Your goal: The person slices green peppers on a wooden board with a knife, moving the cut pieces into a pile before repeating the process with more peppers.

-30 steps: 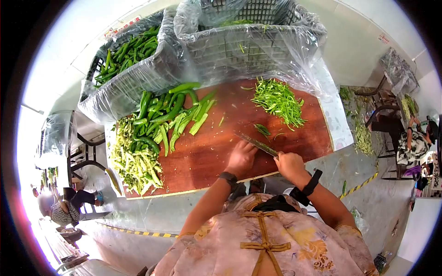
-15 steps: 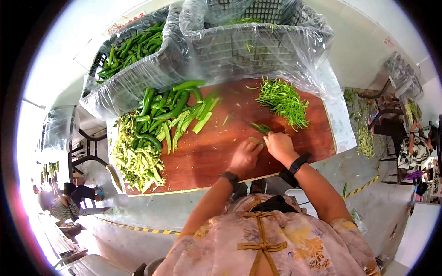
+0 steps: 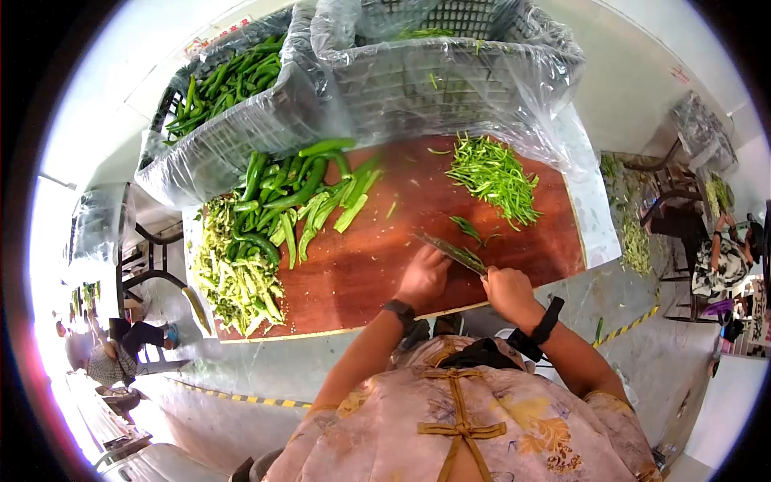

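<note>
My right hand (image 3: 512,297) is closed round the handle of a knife (image 3: 451,251). The blade slants up and left across the reddish-brown board (image 3: 353,285), with green bits clinging to it near the handle. Just left of the blade, my left hand (image 3: 423,275) rests low with curled fingers; whatever they hold is hidden. A few sliced green pieces (image 3: 466,228) lie just beyond the knife. Farther back right sits a heap of thin green pepper shreds (image 3: 494,178). Split green peppers (image 3: 351,201) lie to the left, beside whole green peppers (image 3: 281,185).
Pale seedy pepper cores (image 3: 233,281) are piled at the board's left edge. Behind stand a plastic-lined crate of peppers (image 3: 233,84) and another plastic-lined crate (image 3: 450,88) with some green shreds. Other people (image 3: 719,253) sit at the far right and far left.
My right hand has moved slightly right and toward me, drawing the knife back from the sliced pieces, which now lie apart on the board. My left hand has barely moved.
</note>
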### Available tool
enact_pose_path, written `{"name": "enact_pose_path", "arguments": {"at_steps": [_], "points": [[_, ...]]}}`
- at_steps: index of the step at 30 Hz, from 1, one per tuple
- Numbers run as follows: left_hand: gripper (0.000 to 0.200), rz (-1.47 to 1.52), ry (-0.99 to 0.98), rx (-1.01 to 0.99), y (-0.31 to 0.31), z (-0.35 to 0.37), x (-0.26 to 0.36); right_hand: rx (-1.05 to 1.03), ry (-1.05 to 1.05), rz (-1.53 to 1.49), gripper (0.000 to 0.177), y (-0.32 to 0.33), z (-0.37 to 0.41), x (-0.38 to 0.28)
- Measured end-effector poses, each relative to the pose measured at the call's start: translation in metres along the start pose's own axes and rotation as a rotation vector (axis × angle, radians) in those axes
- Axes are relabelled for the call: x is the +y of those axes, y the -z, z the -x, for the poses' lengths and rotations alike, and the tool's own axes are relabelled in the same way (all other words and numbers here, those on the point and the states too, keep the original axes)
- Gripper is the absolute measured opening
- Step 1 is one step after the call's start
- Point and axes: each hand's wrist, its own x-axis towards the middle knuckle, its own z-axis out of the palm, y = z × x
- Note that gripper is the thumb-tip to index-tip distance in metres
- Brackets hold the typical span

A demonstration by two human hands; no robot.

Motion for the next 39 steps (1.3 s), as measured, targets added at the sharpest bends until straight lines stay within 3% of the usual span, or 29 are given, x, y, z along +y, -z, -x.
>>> {"name": "enact_pose_path", "arguments": {"at_steps": [10,15,17,24,30,39], "points": [[0.032,-0.010,0.069,0.000,0.000,-0.002,0.002,0.027,0.043,-0.046,0.024,-0.001,-0.015,-0.004],[0.032,-0.018,-0.034,-0.006,0.001,-0.003,0.007,-0.011,-0.037,-0.049,0.025,-0.003,-0.002,-0.003],[0.032,-0.011,-0.017,-0.015,0.003,-0.002,0.011,0.086,0.045,-0.089,0.026,-0.011,-0.010,-0.002],[0.032,-0.002,-0.022,0.011,-0.004,0.003,0.003,0.189,-0.006,-0.094,0.030,-0.009,-0.041,0.001],[0.033,-0.087,0.008,-0.014,0.005,0.002,0.010,0.069,-0.021,-0.082,0.028,0.003,0.010,-0.003],[0.033,-0.014,0.004,-0.004,-0.002,0.002,0.001,0.004,0.013,-0.024,0.026,0.001,0.000,0.001]]}}
